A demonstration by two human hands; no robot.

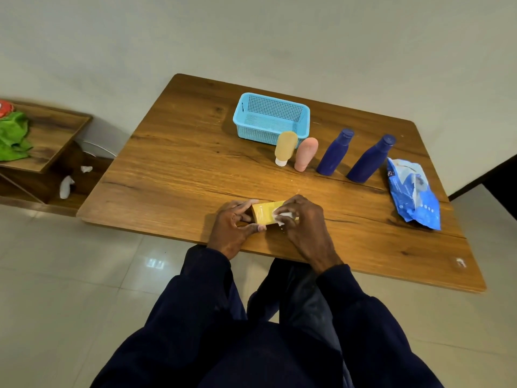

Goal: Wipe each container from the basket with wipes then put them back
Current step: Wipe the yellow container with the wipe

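A yellow box-shaped container (264, 212) lies near the table's front edge. My left hand (233, 226) grips its left end with fingers and thumb. My right hand (300, 219) pinches a white wipe (284, 216) and presses it onto the container's right part. A blue mesh basket (270, 119) stands empty at the back of the wooden table (181, 169). In front of it stand a yellow tube (285, 148) on its white cap, a pink tube (305, 154) and two dark blue bottles (334, 152) (370, 159).
A blue pack of wipes (413, 193) lies at the table's right side. To the left a low wooden shelf (53, 135) holds a green cloth (12, 135). Crumpled white wipes (66, 186) lie on its lower level. Pale tiled floor surrounds the table.
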